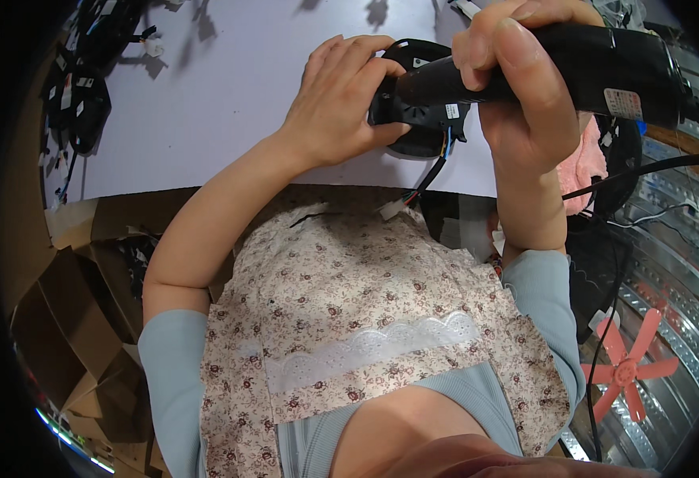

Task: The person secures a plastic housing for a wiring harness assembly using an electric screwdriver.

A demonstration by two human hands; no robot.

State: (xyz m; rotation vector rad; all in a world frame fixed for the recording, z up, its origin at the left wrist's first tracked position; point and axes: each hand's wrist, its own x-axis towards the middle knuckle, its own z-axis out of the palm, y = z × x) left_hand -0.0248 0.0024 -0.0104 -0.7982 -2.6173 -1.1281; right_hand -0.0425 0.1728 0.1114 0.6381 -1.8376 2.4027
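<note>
Nearest the camera, below both hands, the person's flowered apron (365, 311) with a white lace band covers the lap, over pale blue sleeves. Below and to the left of the left hand, brown cardboard boxes (70, 319) stand open on the floor. Below and to the right of the right hand, a pink plastic fan blade (626, 368) lies on a ribbed metal surface (676, 263), with thin black cables running across it.

The left hand (337, 107) is closed around a round black part (421, 115), fingers over its top and thumb under its near edge. From the underside of that part a bundle of coloured wires (429, 175) hangs toward the apron and ends in a small white plug (391, 209).

The right hand (516, 88) is clamped around a black power tool (572, 64), fingers wrapped over its barrel; the tool's tip rests against the round black part just beside the left thumb. A small white rectangular label with red marks (622, 103) sits on the tool's body, right of the right hand, and a small white sticker (452, 111) shows on the round part between the two hands.

Beyond both hands lies a pale lilac table top (206, 95). At its far left edge, well apart from the left hand, black cable bundles with small white tags (78, 88) are heaped. A pink cloth (584, 163) lies just right of the right wrist.
</note>
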